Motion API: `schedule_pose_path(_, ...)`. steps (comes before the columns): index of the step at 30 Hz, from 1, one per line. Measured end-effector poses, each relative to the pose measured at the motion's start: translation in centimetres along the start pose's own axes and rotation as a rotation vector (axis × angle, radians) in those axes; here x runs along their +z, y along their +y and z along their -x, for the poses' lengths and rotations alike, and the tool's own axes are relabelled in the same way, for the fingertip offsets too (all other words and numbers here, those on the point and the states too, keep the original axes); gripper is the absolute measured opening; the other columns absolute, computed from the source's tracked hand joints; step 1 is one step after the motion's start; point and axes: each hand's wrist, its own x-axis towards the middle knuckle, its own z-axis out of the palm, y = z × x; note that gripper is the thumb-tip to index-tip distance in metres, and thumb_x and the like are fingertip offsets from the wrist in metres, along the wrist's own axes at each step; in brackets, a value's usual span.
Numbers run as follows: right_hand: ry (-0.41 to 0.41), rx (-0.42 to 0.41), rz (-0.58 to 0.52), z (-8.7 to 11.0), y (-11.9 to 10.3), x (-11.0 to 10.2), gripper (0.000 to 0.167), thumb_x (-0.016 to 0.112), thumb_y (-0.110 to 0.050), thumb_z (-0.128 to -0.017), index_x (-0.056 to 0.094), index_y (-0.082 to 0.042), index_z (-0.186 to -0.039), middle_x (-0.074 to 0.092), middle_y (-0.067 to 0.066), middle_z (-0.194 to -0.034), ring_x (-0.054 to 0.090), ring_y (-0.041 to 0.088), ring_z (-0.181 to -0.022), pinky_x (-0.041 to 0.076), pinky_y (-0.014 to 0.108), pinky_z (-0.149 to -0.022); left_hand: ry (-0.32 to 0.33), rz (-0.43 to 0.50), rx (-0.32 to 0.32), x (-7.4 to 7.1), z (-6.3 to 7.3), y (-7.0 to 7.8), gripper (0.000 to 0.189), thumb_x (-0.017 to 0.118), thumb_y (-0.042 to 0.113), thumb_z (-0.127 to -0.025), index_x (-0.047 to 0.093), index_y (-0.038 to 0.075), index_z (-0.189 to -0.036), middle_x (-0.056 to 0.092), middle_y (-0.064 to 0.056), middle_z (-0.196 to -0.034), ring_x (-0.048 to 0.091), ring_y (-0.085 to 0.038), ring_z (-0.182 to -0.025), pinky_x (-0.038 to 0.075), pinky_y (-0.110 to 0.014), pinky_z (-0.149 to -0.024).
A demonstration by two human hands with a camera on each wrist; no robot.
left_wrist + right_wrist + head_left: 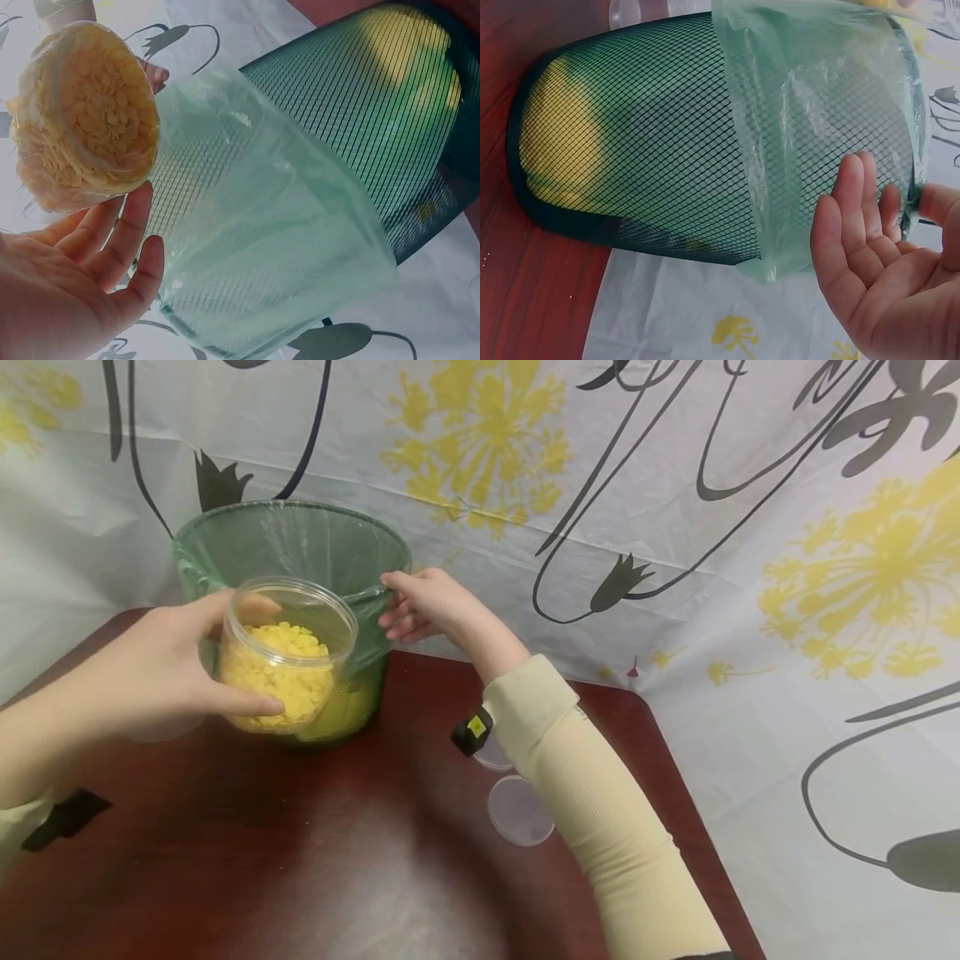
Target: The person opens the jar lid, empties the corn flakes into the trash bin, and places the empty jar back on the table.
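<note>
"What does the right hand [881, 281] hold?"
"It pinches the green bag [810, 90] at the mesh bin's [660, 150] rim."
"And inside?"
"Something yellow [561, 142] at the bottom; the bin stands near the table's [536, 307] edge, by the patterned sheet [667, 307]."

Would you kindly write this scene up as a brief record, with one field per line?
Left hand: grips a clear jar
Jar contents: yellow pieces; no lid on top
Right hand: pinches the green liner at the bin's rim
Bin: dark mesh, upright, yellow material showing through its lower part
Liner: translucent, folded over the rim
Table: dark reddish brown
Near the right sleeve: two pale round discs
Backdrop: white, with yellow and grey plant prints
</note>
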Motion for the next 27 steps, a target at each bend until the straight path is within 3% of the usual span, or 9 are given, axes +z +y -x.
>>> schedule_pose_path(4, -0.013, 0.025, -0.019, 0.0, -0.3, 0.1, 0.036, 0.050, -0.033, -0.100, 0.055, 0.003, -0.099, 0.069, 0.016, -0.089, 0.065, 0.020, -0.062, 0.056, 0.039, -0.073, 0.008, -0.012, -0.009, -0.7, -0.2, 0.0, 0.082, 0.091, 0.040, -0.058, 0.052, 0.024, -0.128, 0.062, -0.012, -0.111, 0.054, -0.025, -0.097, 0.032, -0.026, -0.075)
schedule_pose_path(11, -0.025, 0.040, -0.080, -0.2, -0.3, 0.2, 0.032, 0.050, -0.031, -0.100, 0.050, 0.001, -0.098, 0.068, 0.019, -0.095, 0.065, 0.021, -0.066, 0.055, 0.038, -0.075, 0.041, -0.035, -0.013, -1.8, -0.4, 0.1, 0.082, 0.092, 0.038, -0.057, 0.052, 0.024, -0.127, 0.063, -0.010, -0.100, 0.051, -0.017, -0.075, 0.034, -0.018, -0.063)
schedule_pose_path(16, -0.016, 0.039, -0.101, -0.2, -0.3, 0.5, 0.032, 0.050, -0.031, -0.100, 0.050, 0.000, -0.096, 0.068, 0.018, -0.093, 0.066, 0.022, -0.066, 0.056, 0.037, -0.071, 0.051, -0.035, -0.042, -2.6, -0.6, -0.1, 0.081, 0.092, 0.037, -0.059, 0.052, 0.024, -0.128, 0.063, -0.015, -0.103, 0.054, -0.017, -0.081, 0.033, -0.019, -0.067)
schedule_pose_path(21, -0.019, 0.026, -0.123, -0.1, -0.1, 0.5, 0.031, 0.048, -0.031, -0.101, 0.049, 0.000, -0.094, 0.067, 0.017, -0.088, 0.066, 0.022, -0.067, 0.055, 0.040, -0.077, 0.096, -0.058, -0.064, -3.5, -1.1, -0.3, 0.079, 0.090, 0.038, -0.061, 0.052, 0.027, -0.128, 0.061, -0.015, -0.098, 0.051, -0.018, -0.081, 0.034, -0.024, -0.067)
schedule_pose_path(27, -0.023, 0.013, -0.150, -0.1, 0.2, 0.4, 0.031, 0.047, -0.030, -0.102, 0.050, 0.000, -0.097, 0.066, 0.015, -0.084, 0.066, 0.023, -0.068, 0.055, 0.041, -0.078, 0.148, 0.007, -0.047, -4.9, -2.1, -0.8, 0.070, 0.090, 0.031, -0.063, 0.055, 0.022, -0.123, 0.060, -0.012, -0.097, 0.046, -0.011, -0.081, 0.028, -0.021, -0.070)
